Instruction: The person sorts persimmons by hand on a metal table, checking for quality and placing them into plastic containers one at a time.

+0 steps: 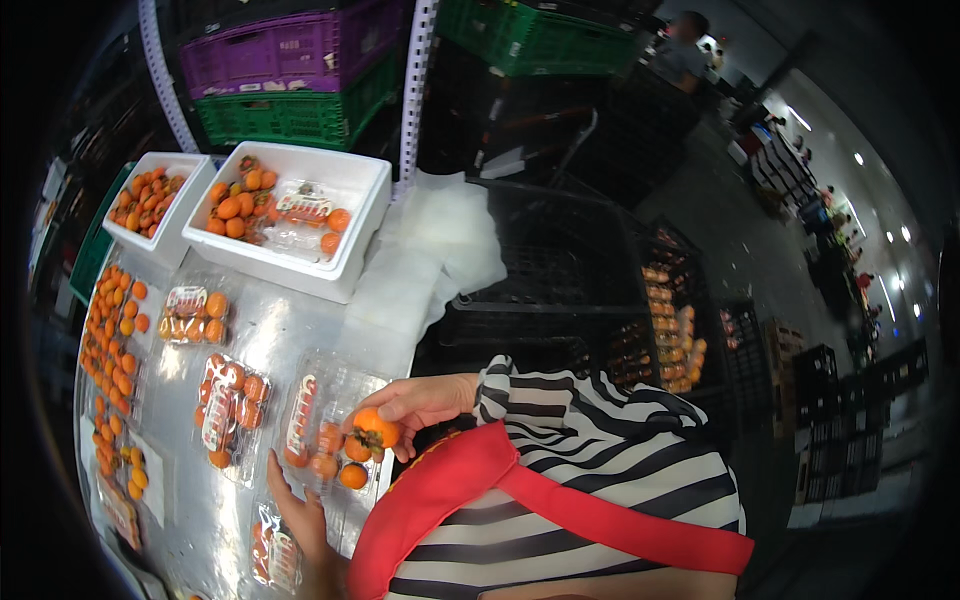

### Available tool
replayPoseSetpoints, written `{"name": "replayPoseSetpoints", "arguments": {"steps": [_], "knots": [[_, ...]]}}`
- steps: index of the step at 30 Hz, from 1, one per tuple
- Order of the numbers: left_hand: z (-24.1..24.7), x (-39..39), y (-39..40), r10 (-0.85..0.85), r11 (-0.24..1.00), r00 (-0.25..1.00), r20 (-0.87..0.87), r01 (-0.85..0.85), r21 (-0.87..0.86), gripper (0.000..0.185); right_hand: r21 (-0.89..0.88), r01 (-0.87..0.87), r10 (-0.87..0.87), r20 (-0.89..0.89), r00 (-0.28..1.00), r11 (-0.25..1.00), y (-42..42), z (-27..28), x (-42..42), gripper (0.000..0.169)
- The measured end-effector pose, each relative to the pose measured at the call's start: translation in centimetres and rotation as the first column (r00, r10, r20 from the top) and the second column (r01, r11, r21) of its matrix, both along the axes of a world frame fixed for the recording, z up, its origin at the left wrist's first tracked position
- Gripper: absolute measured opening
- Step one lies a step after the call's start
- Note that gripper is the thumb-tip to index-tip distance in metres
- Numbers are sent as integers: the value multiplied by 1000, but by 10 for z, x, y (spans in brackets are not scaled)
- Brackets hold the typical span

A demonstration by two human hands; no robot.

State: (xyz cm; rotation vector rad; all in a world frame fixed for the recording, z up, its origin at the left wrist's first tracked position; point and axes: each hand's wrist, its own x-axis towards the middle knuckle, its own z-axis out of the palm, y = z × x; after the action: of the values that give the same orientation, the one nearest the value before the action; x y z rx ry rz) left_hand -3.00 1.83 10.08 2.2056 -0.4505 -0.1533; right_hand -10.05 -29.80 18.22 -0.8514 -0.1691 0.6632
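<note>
My right hand (427,401) holds an orange persimmon (376,427), its green calyx showing, above an open clear plastic clamshell (352,375). Several persimmons, including a loose-looking persimmon (353,475) at the near corner, lie in or beside that pack. A printed label (303,414) is on the clamshell. Beside its lower left edge is my left hand (300,510), fingers apart and nothing visible in it; whether it touches the plastic I cannot tell. Farther left sits a filled, labelled clamshell (231,409), and below it another filled pack (275,551), close to my left hand.
Loose persimmons (112,337) cover the metal table's (281,322) far left side. Another filled pack (193,315) stands before two white foam boxes (322,274) of persimmons. White foam sheeting (442,247) drapes the right edge. Crates (262,56) and a metal post (415,90) rise behind.
</note>
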Motion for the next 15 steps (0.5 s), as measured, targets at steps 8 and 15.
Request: {"name": "replayPoseSetpoints", "arguments": {"steps": [8,15], "knots": [[30,-27,14,81,976,995,-57,-91,-200,55,-201,267,-300,-159,941,942,32,-29,-15,48],[80,-63,-68,-144,879,989,14,135,-458,71,-411,348,-340,96,936,843,50,-5,-16,47]]}}
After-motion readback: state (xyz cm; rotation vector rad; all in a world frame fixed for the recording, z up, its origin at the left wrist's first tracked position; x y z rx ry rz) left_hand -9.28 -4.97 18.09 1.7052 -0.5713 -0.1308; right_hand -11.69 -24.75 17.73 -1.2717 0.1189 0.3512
